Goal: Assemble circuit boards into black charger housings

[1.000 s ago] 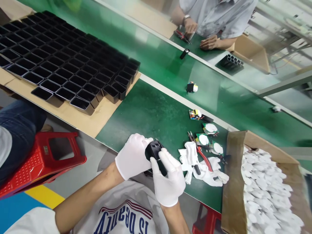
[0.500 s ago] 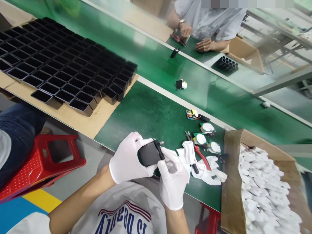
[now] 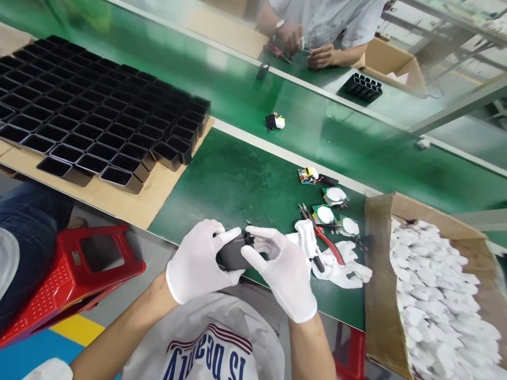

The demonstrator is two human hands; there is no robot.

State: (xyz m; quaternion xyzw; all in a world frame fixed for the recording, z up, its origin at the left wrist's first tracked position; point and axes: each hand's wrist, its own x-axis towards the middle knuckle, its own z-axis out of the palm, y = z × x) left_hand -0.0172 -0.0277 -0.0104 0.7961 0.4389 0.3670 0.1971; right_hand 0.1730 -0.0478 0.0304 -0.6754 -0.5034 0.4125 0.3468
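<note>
Both my hands wear white gloves and meet at the near edge of the green table. My left hand is wrapped round a black plastic housing. My right hand closes on the housing's right end, where small metal pins stick out. Just to the right lie spare white gloves, red-handled cutters and small green circuit boards with white pads.
A cardboard sheet with several rows of empty black housings lies far left. A cardboard box of white pads stands at right. A small part rides the green conveyor. Across it another person's hands work. A red stool stands at left.
My right hand has moved up from beneath the housing onto its right end. The housing has turned and dropped slightly. The view has shifted, and parts on the conveyor have moved left.
</note>
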